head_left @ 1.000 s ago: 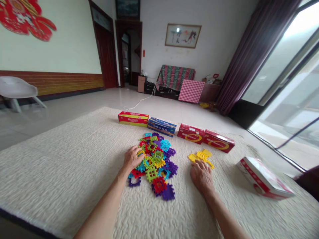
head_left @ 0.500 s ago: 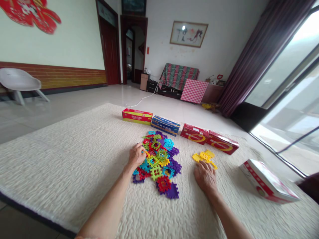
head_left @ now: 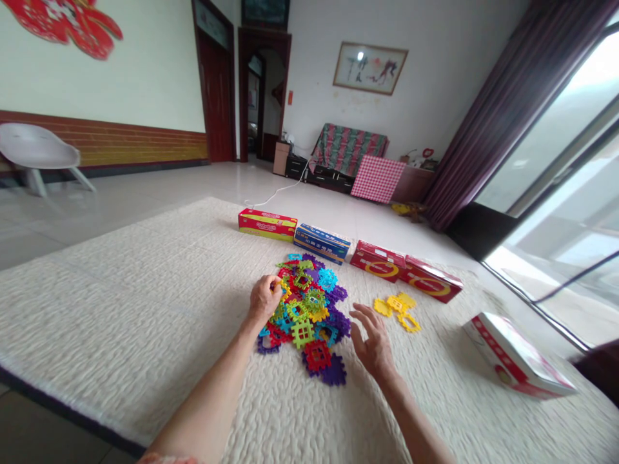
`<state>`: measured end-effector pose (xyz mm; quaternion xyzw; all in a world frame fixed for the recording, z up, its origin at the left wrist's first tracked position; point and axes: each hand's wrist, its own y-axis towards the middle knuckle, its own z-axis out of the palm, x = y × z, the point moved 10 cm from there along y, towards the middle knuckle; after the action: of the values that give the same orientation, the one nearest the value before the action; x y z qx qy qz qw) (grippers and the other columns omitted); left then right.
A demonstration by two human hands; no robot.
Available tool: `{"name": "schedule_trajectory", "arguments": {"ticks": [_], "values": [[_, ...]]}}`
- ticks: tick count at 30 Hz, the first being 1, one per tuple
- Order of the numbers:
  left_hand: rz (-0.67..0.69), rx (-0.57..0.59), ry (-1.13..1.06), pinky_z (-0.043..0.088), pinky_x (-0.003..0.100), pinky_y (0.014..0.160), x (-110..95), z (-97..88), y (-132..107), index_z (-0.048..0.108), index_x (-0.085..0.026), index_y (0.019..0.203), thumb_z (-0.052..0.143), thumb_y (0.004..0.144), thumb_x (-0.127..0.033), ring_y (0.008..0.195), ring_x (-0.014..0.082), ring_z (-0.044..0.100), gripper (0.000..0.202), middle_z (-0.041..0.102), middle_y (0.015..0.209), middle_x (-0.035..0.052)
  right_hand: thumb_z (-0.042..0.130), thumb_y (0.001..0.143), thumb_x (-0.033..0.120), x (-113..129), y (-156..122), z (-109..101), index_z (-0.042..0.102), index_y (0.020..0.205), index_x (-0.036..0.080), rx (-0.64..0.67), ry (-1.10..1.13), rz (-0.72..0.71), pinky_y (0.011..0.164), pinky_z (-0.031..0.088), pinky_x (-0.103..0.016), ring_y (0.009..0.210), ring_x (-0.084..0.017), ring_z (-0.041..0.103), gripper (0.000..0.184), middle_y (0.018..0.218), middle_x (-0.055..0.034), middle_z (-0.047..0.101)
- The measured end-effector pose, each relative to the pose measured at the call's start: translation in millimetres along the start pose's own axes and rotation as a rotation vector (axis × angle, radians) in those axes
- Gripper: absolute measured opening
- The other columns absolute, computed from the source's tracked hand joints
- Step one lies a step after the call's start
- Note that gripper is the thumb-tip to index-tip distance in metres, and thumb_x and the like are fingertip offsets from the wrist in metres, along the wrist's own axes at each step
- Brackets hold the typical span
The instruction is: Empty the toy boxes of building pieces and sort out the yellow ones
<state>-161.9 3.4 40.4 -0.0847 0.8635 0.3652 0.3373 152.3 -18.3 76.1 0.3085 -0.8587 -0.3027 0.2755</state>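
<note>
A heap of multicoloured plastic lattice building pieces [head_left: 303,333] lies on a quilted cream mat [head_left: 145,303]. My left hand [head_left: 265,299] rests at the heap's left edge, its fingers closed on a small yellow lattice piece [head_left: 284,290] that is partly hidden. My right hand [head_left: 371,341] hovers just right of the heap with its fingers spread, holding nothing. A little further right, several yellow pieces [head_left: 397,308] lie joined together, apart from my right hand.
Beyond the heap, a row of boxes stands on the mat: a red-and-yellow box [head_left: 267,225], a blue box [head_left: 322,243] and two red boxes [head_left: 377,261]. A white-and-red box [head_left: 517,356] lies at the right. The mat's near edge runs along the lower left.
My right hand has lifted off the yellow pieces and moved left towards the heap, its fingers spreading. My left hand stays at the heap. The view has turned slightly.
</note>
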Motion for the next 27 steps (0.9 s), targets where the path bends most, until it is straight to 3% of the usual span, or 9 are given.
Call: {"name": "schedule_trajectory", "arguments": {"ticks": [3,6,12,19,27], "values": [[0.027,-0.021,-0.031,0.053,0.031,0.080,-3.8,-1.3,-0.1,0.064,-0.018,0.083,0.054,0.076,-0.011,0.081,0.0200,0.067,0.014,0.072,0.084,0.0058,0.049,0.091,0.020,47.5,17.6,21.4,0.063,0.105,0.023,0.123,0.054,-0.083,0.100,0.036,-0.048,0.115,-0.025,0.055,0.020,0.114,-0.0085,0.067],[0.067,-0.049,-0.063,0.054,0.030,0.080,-9.6,-6.3,-0.2,0.066,-0.017,0.092,0.053,0.076,-0.010,0.081,0.0192,0.067,0.022,0.072,0.087,0.0063,0.054,0.087,0.019,66.9,24.1,39.7,0.064,0.100,0.024,0.224,0.021,-0.072,0.102,0.031,-0.051,0.113,-0.026,0.055,0.018,0.111,-0.0065,0.068],[0.203,-0.027,-0.135,0.054,0.028,0.081,-33.9,-10.0,-0.3,0.067,-0.016,0.101,0.050,0.080,-0.009,0.084,0.0168,0.067,0.028,0.071,0.091,0.0068,0.055,0.081,0.013,59.3,14.5,53.2,0.063,0.107,0.022,0.220,-0.006,-0.037,0.094,0.037,-0.045,0.104,-0.025,0.057,0.029,0.109,-0.0076,0.064],[0.390,0.117,-0.139,0.054,0.030,0.082,-68.4,6.6,-11.0,0.067,-0.014,0.103,0.046,0.084,-0.007,0.087,0.0177,0.067,0.029,0.070,0.092,0.0085,0.048,0.089,0.015,47.3,10.0,46.3,0.062,0.099,0.019,0.086,0.010,-0.053,0.090,0.041,-0.041,0.097,-0.022,0.058,0.018,0.102,-0.0078,0.064],[0.393,0.294,-0.023,0.054,0.033,0.086,-69.2,25.7,-19.2,0.065,-0.017,0.113,0.053,0.081,-0.007,0.092,0.0203,0.068,0.036,0.072,0.100,0.0090,0.049,0.093,0.023,34.0,13.4,41.0,0.063,0.102,0.020,-0.032,0.012,-0.031,0.088,0.044,-0.040,0.092,-0.022,0.063,0.017,0.097,-0.0073,0.070]]}}
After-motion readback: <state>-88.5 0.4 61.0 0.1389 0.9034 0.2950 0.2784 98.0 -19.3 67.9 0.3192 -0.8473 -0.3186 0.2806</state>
